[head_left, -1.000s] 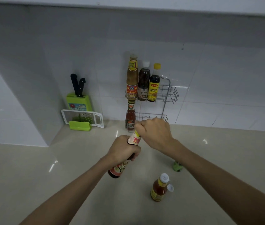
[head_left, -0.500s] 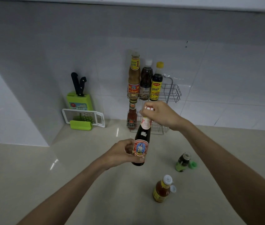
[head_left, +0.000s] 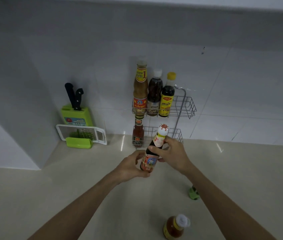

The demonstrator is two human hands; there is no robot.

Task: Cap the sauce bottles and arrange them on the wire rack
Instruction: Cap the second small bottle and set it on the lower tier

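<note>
Nearest, on the counter (head_left: 68, 196): an amber bottle (head_left: 172, 228) with a white cap; cannot tell if that cap is seated. Further right, a small green bottle (head_left: 193, 194), mostly hidden behind the right forearm.

Mid-field: dark sauce bottle (head_left: 152, 153) held above the counter, tilted, neck leaning away and right. White cap (head_left: 163, 129) is on it. Left hand (head_left: 130, 168) wraps the base from below and left. Right hand (head_left: 173, 155) closes round the shoulder and neck label, fingers across the front. Both grips firm on the bottle.

Judgement: capping looks done; placing comes next. Best to let the right hand carry by the neck, bring the bottle upright, and free the left before the rack.

Far: wire rack (head_left: 187, 108) against the tiles. Top shelf holds three bottles at its left, with open space right. Lower shelf (head_left: 177, 134) holds one red bottle (head_left: 137, 135) at left, rest free. Lower it in straight, clear of the front wire, beside a neighbour without knocking it.
</note>
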